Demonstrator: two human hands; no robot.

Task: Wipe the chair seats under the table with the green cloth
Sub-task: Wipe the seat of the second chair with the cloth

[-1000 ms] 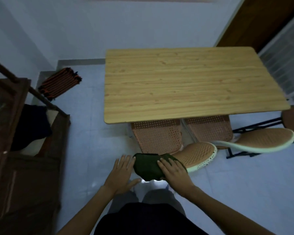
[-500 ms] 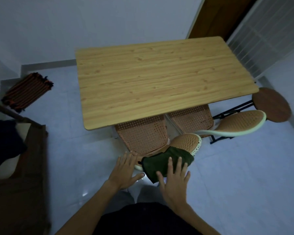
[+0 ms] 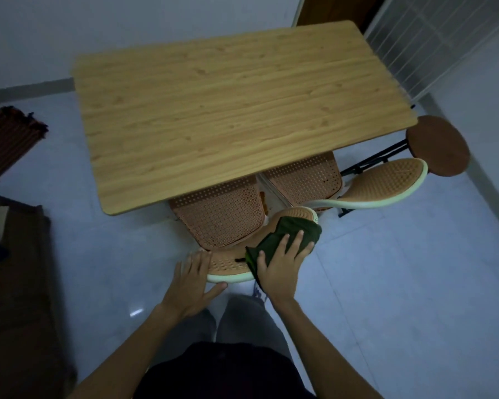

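Two orange perforated chairs are tucked under a wooden table [image 3: 228, 110]. The near chair's seat [image 3: 219, 223] shows below the table edge, and its curved backrest [image 3: 228, 266] with a pale rim faces me. A dark green cloth [image 3: 288, 234] lies draped over the right part of that backrest. My right hand [image 3: 283, 263] presses flat on the cloth, fingers spread. On the backrest's left end rests my left hand [image 3: 193, 277], open and flat. The second chair's seat [image 3: 306, 177] and backrest [image 3: 386, 182] are to the right.
A round brown stool [image 3: 438, 145] on black legs stands at the table's right end. A striped mat [image 3: 9, 139] lies on the tiled floor at the left. Dark brown furniture [image 3: 15, 283] fills the lower left. A white grille [image 3: 432, 38] is at the upper right.
The view has shifted toward the table. My right hand has pushed the cloth rightward and forward along the backrest, exposing its left part. My left hand stays at the left end.
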